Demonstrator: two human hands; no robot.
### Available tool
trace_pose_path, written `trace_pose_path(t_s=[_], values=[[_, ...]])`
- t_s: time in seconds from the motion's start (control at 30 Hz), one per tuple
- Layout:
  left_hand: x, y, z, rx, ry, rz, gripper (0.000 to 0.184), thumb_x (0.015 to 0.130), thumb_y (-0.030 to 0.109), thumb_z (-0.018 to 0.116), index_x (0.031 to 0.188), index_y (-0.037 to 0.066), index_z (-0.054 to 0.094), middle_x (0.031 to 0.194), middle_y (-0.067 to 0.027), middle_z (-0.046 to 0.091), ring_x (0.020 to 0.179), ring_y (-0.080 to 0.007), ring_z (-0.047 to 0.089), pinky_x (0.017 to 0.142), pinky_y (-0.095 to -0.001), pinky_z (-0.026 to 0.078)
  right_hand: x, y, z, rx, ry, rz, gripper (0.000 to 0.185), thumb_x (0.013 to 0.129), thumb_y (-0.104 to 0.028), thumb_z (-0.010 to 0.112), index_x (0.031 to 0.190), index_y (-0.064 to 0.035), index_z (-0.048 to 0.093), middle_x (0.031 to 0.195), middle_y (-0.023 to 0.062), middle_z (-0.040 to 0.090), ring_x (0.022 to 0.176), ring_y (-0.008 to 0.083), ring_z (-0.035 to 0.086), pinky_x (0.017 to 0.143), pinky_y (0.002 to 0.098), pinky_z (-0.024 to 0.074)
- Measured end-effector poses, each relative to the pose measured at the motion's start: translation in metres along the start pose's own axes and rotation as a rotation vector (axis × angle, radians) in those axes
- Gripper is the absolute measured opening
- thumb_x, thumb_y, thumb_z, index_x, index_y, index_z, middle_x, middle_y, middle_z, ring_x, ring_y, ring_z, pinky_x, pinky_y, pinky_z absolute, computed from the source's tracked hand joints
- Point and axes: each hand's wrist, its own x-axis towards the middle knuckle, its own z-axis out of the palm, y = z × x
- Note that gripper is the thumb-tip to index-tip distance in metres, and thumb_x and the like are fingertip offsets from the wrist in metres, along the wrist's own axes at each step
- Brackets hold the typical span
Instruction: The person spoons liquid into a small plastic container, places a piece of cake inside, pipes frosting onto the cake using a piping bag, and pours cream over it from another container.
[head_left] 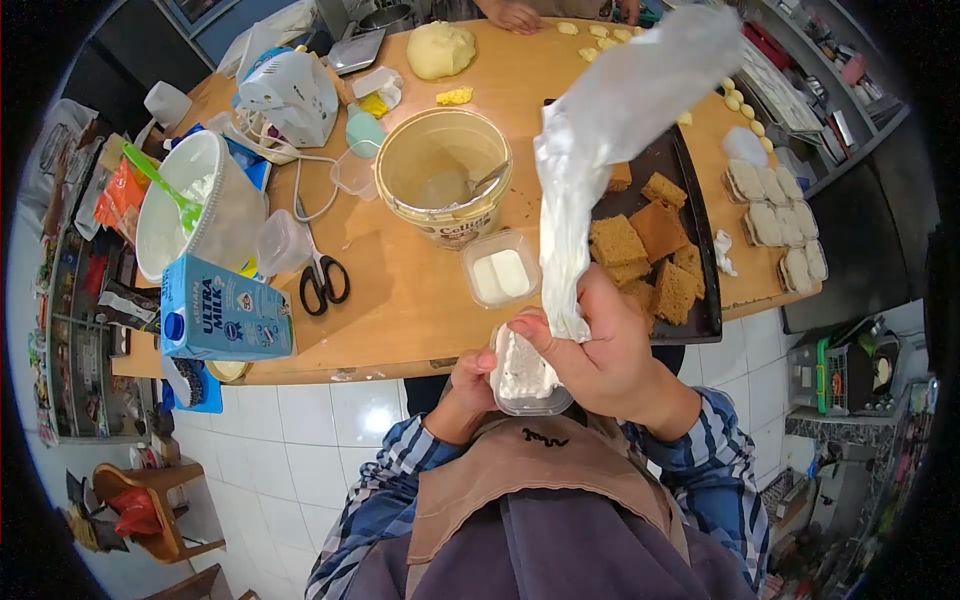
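Note:
My left hand (468, 392) grips a small clear plastic container (536, 405) from its left side, with rough white cream inside. My right hand (628, 362) is closed round the lower part of a piping bag (568, 205) filled with white cream. The bag's upper end flops up and to the right, blurred. Its tip is hidden by my right hand, close over the held container. On the table just beyond, another plastic container (480, 290) holds smooth white blocks. To the right, brown cake squares (658, 232) lie on a dark baking tray (703, 300).
A large tub (470, 215) stands mid-table. Leftward are scissors (322, 285), a milk carton (225, 315), a white bowl (235, 220) with a green spatula (150, 170) and a mixer (290, 95). Dough (440, 50) and another person's hand (515, 17) are at the far side. Filled containers (775, 225) stand right.

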Motion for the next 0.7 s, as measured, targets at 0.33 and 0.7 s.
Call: trace_pose_path(t_s=[0.33,0.7], values=[[-0.001,-0.005,-0.009,-0.083,-0.088,-0.017,0.076,0.070,0.039,0.054,0.132,0.002,0.031,0.126,-0.0182,0.045,0.111,-0.0297,0.049,0.094,-0.0402,0.039,-0.002,0.002,0.002,0.028,0.203,0.033,0.021,0.077,-0.006,0.065,0.083,-0.0015,0.045,0.068,0.0083,0.051,0.055,0.0134,0.051,0.049,0.0259,0.0397],[0.008,-0.016,-0.013,-0.354,-0.358,0.090,0.071,0.075,0.041,0.045,0.131,-0.001,0.032,0.125,-0.0191,0.045,0.111,-0.0310,0.049,0.094,-0.0413,0.039,-0.002,0.000,0.001,-0.037,0.215,-0.002,0.021,0.076,-0.006,0.065,0.084,-0.0001,0.047,0.065,0.0116,0.054,0.056,0.0190,0.057,0.052,0.0305,0.0441]])
